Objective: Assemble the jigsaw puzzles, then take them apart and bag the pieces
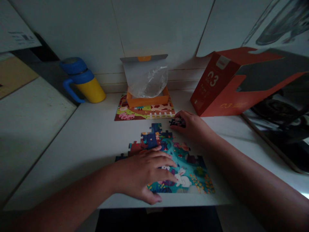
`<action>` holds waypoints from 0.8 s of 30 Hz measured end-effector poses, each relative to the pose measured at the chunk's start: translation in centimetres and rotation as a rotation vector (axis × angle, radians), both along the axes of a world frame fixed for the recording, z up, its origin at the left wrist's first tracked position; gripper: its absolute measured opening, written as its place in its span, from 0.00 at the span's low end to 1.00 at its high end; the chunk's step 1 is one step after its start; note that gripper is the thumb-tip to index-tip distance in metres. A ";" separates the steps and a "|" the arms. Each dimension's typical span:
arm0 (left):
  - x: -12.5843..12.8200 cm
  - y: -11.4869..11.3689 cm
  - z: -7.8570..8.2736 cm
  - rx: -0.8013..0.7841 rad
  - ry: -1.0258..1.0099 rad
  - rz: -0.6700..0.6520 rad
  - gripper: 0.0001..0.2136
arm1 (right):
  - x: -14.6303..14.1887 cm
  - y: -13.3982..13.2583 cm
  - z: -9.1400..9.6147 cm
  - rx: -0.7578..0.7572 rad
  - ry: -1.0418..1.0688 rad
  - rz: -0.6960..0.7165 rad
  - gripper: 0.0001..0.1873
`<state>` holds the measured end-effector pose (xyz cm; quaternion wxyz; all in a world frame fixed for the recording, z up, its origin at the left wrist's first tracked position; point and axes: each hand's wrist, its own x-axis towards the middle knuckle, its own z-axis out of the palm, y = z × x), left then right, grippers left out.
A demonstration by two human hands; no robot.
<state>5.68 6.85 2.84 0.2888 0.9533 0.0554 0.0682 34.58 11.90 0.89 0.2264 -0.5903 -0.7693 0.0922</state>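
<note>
A partly assembled colourful jigsaw puzzle (188,167) with a white rabbit lies on the white table (91,135) in front of me. My left hand (145,172) lies flat on its left part, fingers stretched out and pressing down. My right hand (191,125) rests just past the puzzle's upper right edge, its fingers closed on a dark puzzle piece (177,122) held against the table.
A finished farm-picture puzzle (145,113) lies further back with an orange tray (147,100) holding a clear plastic bag on it. A blue-and-yellow cup (84,82) stands at the back left. A red-orange box (231,83) lies at the right by the wall.
</note>
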 end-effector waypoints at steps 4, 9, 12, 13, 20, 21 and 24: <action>0.2 -0.1 0.2 0.026 0.002 0.028 0.28 | 0.2 0.0 0.5 0.084 0.039 -0.007 0.16; 0.3 -0.1 0.1 0.120 0.016 0.050 0.20 | 0.5 0.2 0.2 0.098 0.011 -0.008 0.16; 0.3 0.1 -0.1 0.143 0.014 0.069 0.18 | 0.5 0.2 -0.1 0.034 -0.039 -0.004 0.16; 0.2 0.2 -0.2 0.142 0.012 0.072 0.18 | 0.5 0.2 -0.1 0.026 -0.049 -0.003 0.15; 0.1 0.5 -0.2 0.106 -0.045 0.077 0.17 | 0.5 0.1 0.9 0.109 0.017 -0.033 0.14; 0.1 0.6 -0.2 0.097 -0.061 0.076 0.17 | 0.5 0.0 1.1 0.115 0.035 -0.049 0.14; 0.1 1.0 -0.4 0.093 -0.113 0.136 0.14 | 0.0 -0.5 1.6 0.137 0.086 -0.051 0.16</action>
